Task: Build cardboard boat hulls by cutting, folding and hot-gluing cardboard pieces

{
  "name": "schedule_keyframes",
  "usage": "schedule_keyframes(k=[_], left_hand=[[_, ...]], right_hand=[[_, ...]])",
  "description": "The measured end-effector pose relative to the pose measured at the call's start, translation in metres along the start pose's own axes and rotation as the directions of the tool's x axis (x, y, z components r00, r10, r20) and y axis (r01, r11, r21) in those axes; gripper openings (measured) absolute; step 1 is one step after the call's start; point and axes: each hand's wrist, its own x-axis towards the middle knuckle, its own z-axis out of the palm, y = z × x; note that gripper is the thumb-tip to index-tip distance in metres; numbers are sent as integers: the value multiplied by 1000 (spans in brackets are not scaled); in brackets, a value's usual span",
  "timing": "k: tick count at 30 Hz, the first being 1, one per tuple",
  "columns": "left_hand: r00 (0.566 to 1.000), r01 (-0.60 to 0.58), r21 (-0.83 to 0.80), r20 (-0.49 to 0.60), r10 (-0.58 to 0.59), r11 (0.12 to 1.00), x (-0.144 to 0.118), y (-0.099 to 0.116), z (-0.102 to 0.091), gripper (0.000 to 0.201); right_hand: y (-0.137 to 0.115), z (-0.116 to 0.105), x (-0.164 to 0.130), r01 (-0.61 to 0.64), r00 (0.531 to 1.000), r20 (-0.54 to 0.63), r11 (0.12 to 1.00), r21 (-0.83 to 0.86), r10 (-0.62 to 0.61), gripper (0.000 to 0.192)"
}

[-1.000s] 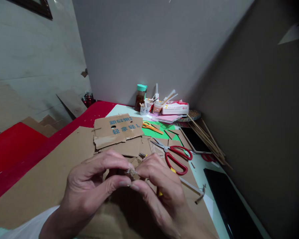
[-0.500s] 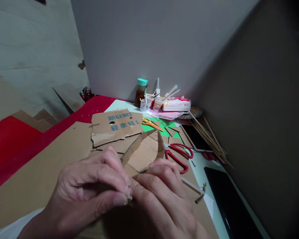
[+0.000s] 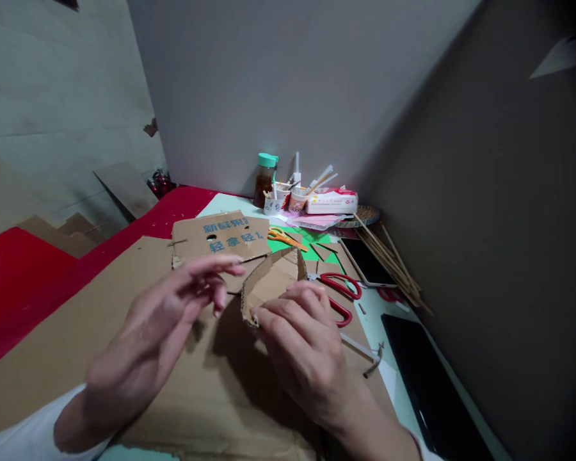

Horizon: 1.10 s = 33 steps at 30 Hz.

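Note:
A small boat-shaped cardboard tray point(image 3: 269, 282) with low upright walls and a pointed far end is in front of me. My right hand point(image 3: 302, 339) is closed on its near right wall, thumb and fingers pinching the edge. To the left of the tray, my left hand point(image 3: 173, 320) is raised with its fingers apart and nothing in them. Beneath both hands lies a large cardboard sheet point(image 3: 187, 403). Red-handled scissors point(image 3: 340, 285) rest just right of the tray, partly covered by my right hand.
Orange scissors point(image 3: 285, 238) and a printed cardboard piece point(image 3: 221, 237) lie beyond. At the back stand a teal-lidded bottle point(image 3: 265, 179), paper cups point(image 3: 274, 205) and a tissue pack point(image 3: 332, 202). Wooden sticks point(image 3: 388, 262), a tablet point(image 3: 368, 261) and a black panel point(image 3: 432, 378) line the right, beside a grey wall.
My left hand has let go of the tray's near end and moved left, its fingers opening. My right hand keeps its hold, and the near end now shows.

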Motion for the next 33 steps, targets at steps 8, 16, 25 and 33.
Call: schedule_keyframes(k=[8,16,25,33], left_hand=[[868,496,-267,146,-474,826,11,-6,11,26],[884,465,-118,9,-467,877,3,-13,8,31],[903,301,340,200,-381,891,-10,-18,24,36],[973,14,404,205,-105,915,-13,-17,31,23]], right_hand=[[-3,-10,8,144,986,57,971,192,-157,23],[-4,-6,6,9,999,-39,936,352,5,34],[-3,-9,10,-565,758,105,567,600,644,30],[-17,1,6,-489,828,78,648,584,555,23]])
